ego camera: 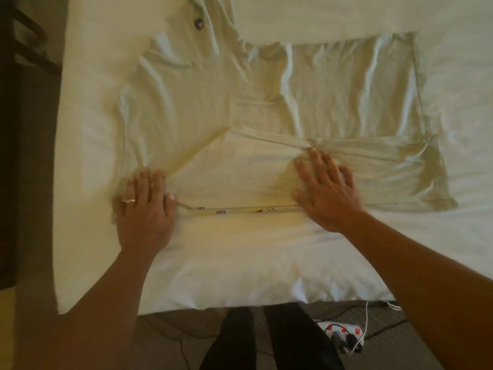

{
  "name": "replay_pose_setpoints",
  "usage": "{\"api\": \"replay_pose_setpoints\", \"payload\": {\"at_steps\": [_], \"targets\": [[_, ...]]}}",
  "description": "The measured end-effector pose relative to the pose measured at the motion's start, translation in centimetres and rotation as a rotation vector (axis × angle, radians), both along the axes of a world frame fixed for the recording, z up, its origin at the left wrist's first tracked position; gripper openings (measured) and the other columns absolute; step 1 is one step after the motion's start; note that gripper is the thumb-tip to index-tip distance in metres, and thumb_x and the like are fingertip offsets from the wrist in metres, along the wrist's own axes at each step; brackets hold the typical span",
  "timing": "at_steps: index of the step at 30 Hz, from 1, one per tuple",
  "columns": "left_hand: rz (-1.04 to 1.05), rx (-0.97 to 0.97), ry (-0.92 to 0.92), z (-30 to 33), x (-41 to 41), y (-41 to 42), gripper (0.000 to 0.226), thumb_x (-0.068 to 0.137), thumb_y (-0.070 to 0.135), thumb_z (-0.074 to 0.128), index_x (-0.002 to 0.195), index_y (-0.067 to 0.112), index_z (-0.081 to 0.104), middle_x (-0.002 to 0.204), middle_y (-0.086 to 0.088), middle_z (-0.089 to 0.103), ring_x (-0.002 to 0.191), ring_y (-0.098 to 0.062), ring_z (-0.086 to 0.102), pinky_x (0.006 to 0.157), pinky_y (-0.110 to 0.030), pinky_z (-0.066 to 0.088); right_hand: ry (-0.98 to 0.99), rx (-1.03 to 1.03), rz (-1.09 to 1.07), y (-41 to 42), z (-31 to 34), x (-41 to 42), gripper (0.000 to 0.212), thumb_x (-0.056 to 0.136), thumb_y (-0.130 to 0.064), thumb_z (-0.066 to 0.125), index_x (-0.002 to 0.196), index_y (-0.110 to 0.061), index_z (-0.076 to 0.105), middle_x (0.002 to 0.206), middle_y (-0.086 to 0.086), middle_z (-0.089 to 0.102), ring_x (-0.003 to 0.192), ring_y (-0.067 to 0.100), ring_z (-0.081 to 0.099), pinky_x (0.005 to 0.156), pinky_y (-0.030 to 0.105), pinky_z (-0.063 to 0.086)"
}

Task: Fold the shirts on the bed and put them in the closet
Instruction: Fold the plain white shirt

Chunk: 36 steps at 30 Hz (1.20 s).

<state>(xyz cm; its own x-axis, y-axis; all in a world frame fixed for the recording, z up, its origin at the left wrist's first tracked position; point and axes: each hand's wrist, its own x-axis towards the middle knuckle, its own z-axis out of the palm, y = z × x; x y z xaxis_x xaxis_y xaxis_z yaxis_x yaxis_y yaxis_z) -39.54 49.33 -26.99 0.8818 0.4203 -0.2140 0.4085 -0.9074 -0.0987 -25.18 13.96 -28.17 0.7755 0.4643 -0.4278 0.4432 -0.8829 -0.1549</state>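
White-sheeted bed (240, 263) filled most of the view, its near edge above a dark carpeted floor (165, 340).

Item 1: pale cream cotton shirt (266, 102), spread across the middle of the bed, creased, with its near side folded in over the body. Small purple emblem (198, 24) visible on the cloth toward the far left. Narrow printed band with purple and yellow marks (240, 209) ran along the shirt's near edge between the two hands.

Item 2: left hand (144, 206), ring on one finger, lay on the left end of the fold; fingers bent over bunched cloth, though whether they gripped it or only pressed could not be told.

Item 3: right hand (325, 188), flat and spread wide, fingers straight, pressed down on the folded flap, holding nothing.

Item 4: second pale cloth (320, 17), lying flat at the far edge, overlapping the shirt's top.

Item 5: white power strip with red-lit switches (344, 332), on the floor, plugs and cables attached.

Item 6: legs in dark trousers (266, 343), standing at the bed's near edge.
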Motion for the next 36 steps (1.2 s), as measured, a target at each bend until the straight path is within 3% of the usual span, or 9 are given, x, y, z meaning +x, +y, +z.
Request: {"api": "replay_pose_setpoints", "payload": {"at_steps": [3,5,8,10,16,19,22,27,36], "targets": [[0.077,-0.031,-0.065,0.7,0.3,-0.6,0.061,0.098,0.034,0.037,0.153,0.009,0.040,0.158,-0.025,0.035,0.145,-0.046,0.033,0.113,-0.067,0.025,-0.005,0.008,-0.030,0.2,0.9,-0.7,0.073,0.097,-0.063,0.029,0.160,-0.035,0.007,0.169,0.004,-0.009,0.155,0.029,0.002,0.119,0.053,0.017],[-0.063,-0.084,-0.074,1.4,0.6,-1.8,0.074,0.087,0.036,0.047,0.155,0.010,0.037,0.161,-0.023,0.032,0.147,-0.045,0.029,0.115,-0.065,0.021,0.031,0.047,-0.027,-0.4,1.5,-1.3,0.078,0.088,-0.060,0.032,0.159,-0.033,0.012,0.169,0.004,-0.007,0.155,0.027,0.001,0.119,0.050,0.016],[-0.373,-0.150,0.061,1.8,1.5,-3.6,0.091,0.072,0.047,0.049,0.158,0.022,0.033,0.167,-0.011,0.022,0.150,-0.039,0.023,0.117,-0.059,0.021,0.034,0.047,-0.020,-2.4,2.0,-2.5,0.086,0.082,-0.050,0.044,0.160,-0.031,0.012,0.169,0.004,-0.006,0.155,0.027,0.001,0.119,0.050,0.017],[-0.400,-0.164,0.140,1.5,1.7,-4.0,0.096,0.067,0.050,0.052,0.158,0.028,0.032,0.169,-0.005,0.016,0.151,-0.036,0.023,0.116,-0.058,0.025,-0.030,-0.027,-0.043,-4.1,1.9,-2.8,0.087,0.082,-0.042,0.054,0.159,-0.028,0.015,0.169,0.008,0.000,0.154,0.030,0.006,0.117,0.051,0.023],[-0.511,-0.058,0.005,0.2,1.7,-2.5,0.078,0.082,0.019,0.063,0.156,0.021,0.039,0.163,-0.015,0.032,0.141,-0.043,0.040,0.109,-0.060,0.037,-0.222,-0.115,-0.047,-7.8,1.3,-0.3,0.083,0.075,-0.002,0.068,0.152,-0.012,0.039,0.161,0.025,0.024,0.145,0.048,0.030,0.102,0.059,0.040],[-0.520,-0.034,0.016,-0.1,1.6,-2.1,0.092,0.074,0.010,0.076,0.157,0.018,0.037,0.162,-0.017,0.033,0.141,-0.046,0.039,0.106,-0.063,0.037,-0.240,-0.152,-0.035,-8.7,1.1,0.8,0.076,0.080,0.002,0.062,0.152,-0.014,0.041,0.158,0.029,0.028,0.139,0.054,0.036,0.096,0.060,0.045],[-0.520,-0.049,0.029,-0.2,1.8,-2.3,0.078,0.084,0.001,0.062,0.157,0.018,0.038,0.161,-0.018,0.034,0.140,-0.048,0.041,0.103,-0.065,0.040,-0.234,-0.136,-0.032,-9.2,0.9,1.1,0.066,0.089,0.000,0.049,0.152,-0.016,0.040,0.157,0.030,0.030,0.137,0.055,0.038,0.096,0.062,0.046],[-0.544,-0.136,0.061,1.2,1.5,-2.4,0.066,0.086,0.004,0.032,0.150,0.009,0.046,0.152,-0.022,0.046,0.134,-0.049,0.048,0.097,-0.062,0.050,-0.188,-0.105,-0.007,-10.1,2.0,0.4,0.067,0.085,0.002,0.047,0.151,-0.010,0.042,0.155,0.029,0.034,0.136,0.055,0.039,0.099,0.063,0.048],[-0.594,-0.163,0.076,4.0,-5.5,-4.7,0.068,0.084,-0.004,0.032,0.149,0.008,0.048,0.148,-0.022,0.051,0.131,-0.048,0.052,0.092,-0.061,0.054,-0.142,-0.113,-0.003,-12.4,5.2,-6.8,0.071,0.082,0.000,0.043,0.152,-0.009,0.041,0.154,0.030,0.036,0.137,0.055,0.039,0.100,0.061,0.046]]}}
